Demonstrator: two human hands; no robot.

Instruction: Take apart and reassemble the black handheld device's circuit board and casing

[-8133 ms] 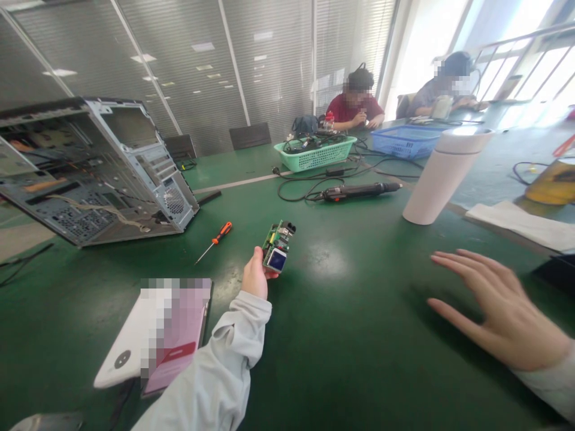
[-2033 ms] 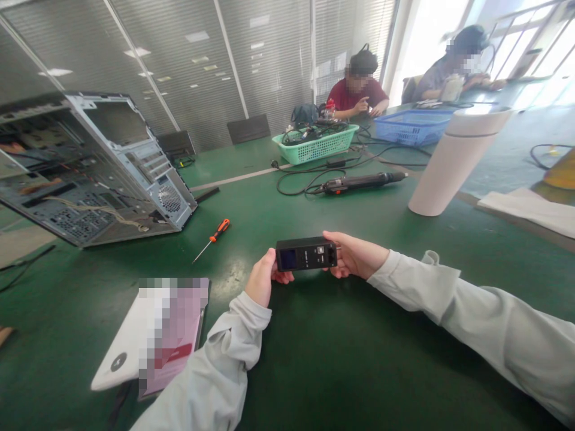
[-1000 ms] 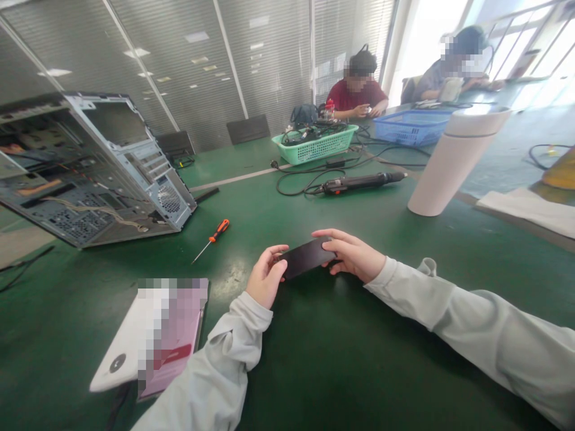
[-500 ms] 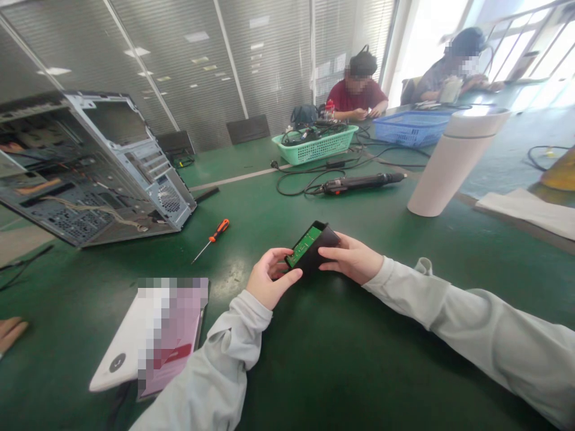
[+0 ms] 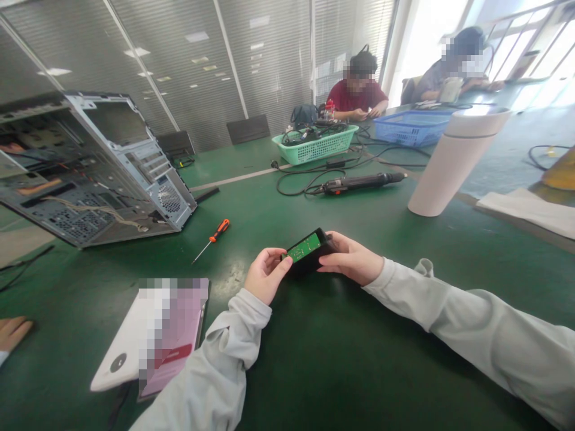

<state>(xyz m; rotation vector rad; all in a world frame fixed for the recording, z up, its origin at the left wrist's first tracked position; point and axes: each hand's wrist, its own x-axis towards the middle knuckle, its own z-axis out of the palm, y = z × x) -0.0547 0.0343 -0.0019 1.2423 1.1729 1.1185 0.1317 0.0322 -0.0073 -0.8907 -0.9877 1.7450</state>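
Observation:
Between both hands, above the green table (image 5: pixel 341 365), is a small black case (image 5: pixel 308 261) with a green circuit board (image 5: pixel 305 246) showing in its open face. My left hand (image 5: pixel 267 274) grips the case's left end, thumb at the edge of the board. My right hand (image 5: pixel 350 257) is closed round the right end. The case is tilted, its right end farther from me. An orange-handled screwdriver (image 5: pixel 218 229) lies left of my hands. Beyond them is a black electric screwdriver (image 5: pixel 359 184) with its cord.
An open computer case (image 5: pixel 166 197) stands left. A white and pink item (image 5: pixel 121 341) lies near my left sleeve. Another person's hand (image 5: pixel 13 335) is at the left edge. A white tumbler (image 5: pixel 442 170), green basket (image 5: pixel 314 148) and blue basket (image 5: pixel 411 129) stand beyond; two people sit behind.
The black case has turned in my hands, so its board faces more upward and toward me. My left hand has shifted slightly left. The other person's hand at the left edge reaches slightly farther in.

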